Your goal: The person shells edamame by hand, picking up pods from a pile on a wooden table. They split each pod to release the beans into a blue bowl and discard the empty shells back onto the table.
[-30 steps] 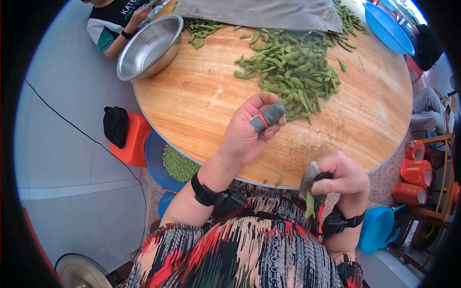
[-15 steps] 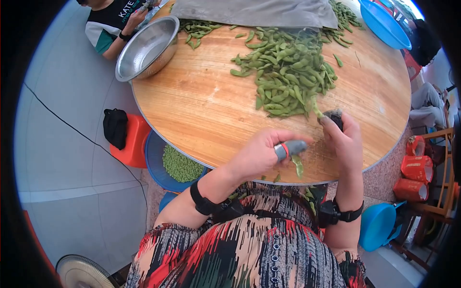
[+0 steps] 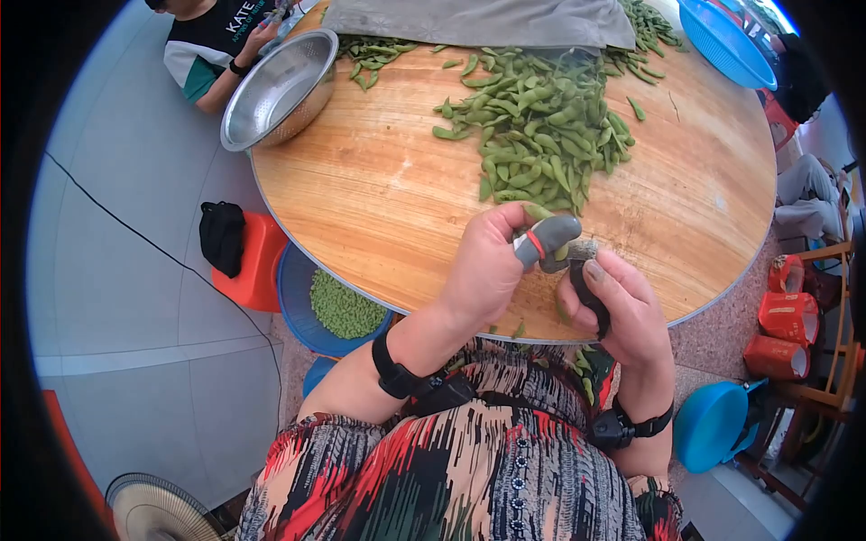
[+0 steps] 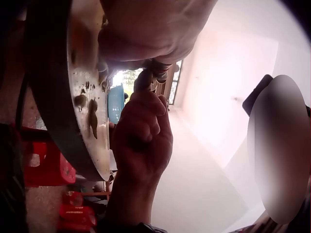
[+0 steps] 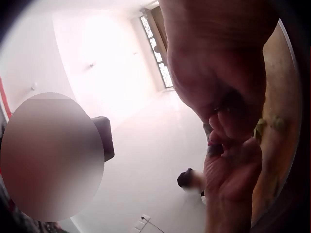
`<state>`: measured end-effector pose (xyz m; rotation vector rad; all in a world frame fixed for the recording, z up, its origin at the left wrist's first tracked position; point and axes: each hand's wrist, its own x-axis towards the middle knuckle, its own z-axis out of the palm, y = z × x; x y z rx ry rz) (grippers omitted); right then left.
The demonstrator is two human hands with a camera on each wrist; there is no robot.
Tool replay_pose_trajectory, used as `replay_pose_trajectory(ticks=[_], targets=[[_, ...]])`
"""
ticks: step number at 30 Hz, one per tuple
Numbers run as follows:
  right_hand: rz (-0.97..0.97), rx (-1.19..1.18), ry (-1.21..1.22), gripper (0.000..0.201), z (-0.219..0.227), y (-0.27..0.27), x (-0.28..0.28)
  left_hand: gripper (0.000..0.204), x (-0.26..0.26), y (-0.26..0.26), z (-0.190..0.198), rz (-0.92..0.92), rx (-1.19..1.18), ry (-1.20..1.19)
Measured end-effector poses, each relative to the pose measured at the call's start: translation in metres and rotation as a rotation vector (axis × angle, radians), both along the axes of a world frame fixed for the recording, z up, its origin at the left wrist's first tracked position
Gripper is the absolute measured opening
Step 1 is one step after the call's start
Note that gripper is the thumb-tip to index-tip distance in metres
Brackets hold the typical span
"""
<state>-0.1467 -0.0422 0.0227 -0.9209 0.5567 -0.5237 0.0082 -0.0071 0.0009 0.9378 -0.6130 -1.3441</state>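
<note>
My left hand (image 3: 487,261) pinches a green edamame pod (image 3: 538,212) under its thumb, which wears a grey cover (image 3: 557,231) with a red band. Close against it, my right hand (image 3: 627,302) has its thumb bent onto a finger wrapped in dark material (image 3: 591,302), right at the lower end of the pod. Both hands meet just above the table's near edge. Beyond them lies a heap of edamame pods (image 3: 550,135). In the right wrist view, the fingertips of the two hands overlap and the pod is hidden.
On the round wooden table (image 3: 361,198) stand a metal colander (image 3: 280,90) at left and a blue basket (image 3: 726,45) at far right. A grey cloth (image 3: 478,22) covers pods at the back. Shelled beans (image 3: 345,307) fill a blue basin below left. Another person (image 3: 212,54) sits across.
My right hand rose from over the lap to the heap with a pod, then came back down to the left hand. The open pod hanging at my left fingers is gone from there.
</note>
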Motion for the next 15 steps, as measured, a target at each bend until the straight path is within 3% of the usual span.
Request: replay_pose_trajectory(ticks=[3,7,9,13,15], targets=[[0.008,0.021,0.062,0.014,-0.005,-0.002,0.0,0.01,-0.001,0.002,-0.003,0.007,-0.057,-0.131],[0.007,-0.006,0.084,0.014,-0.004,-0.001,-0.002,0.011,-0.001,0.004,-0.011,-0.051,-0.149,-0.046],[0.091,0.283,-0.143,0.014,-0.006,-0.001,-0.006,0.01,0.004,0.004,-0.011,-0.249,-0.145,0.227],[0.1,0.384,-0.181,0.014,-0.008,0.0,-0.006,0.012,0.005,0.004,-0.006,-0.306,-0.084,0.247],[-0.097,-0.065,0.239,0.013,-0.008,0.001,-0.002,0.015,-0.003,0.004,-0.005,-0.195,-0.096,0.004]])
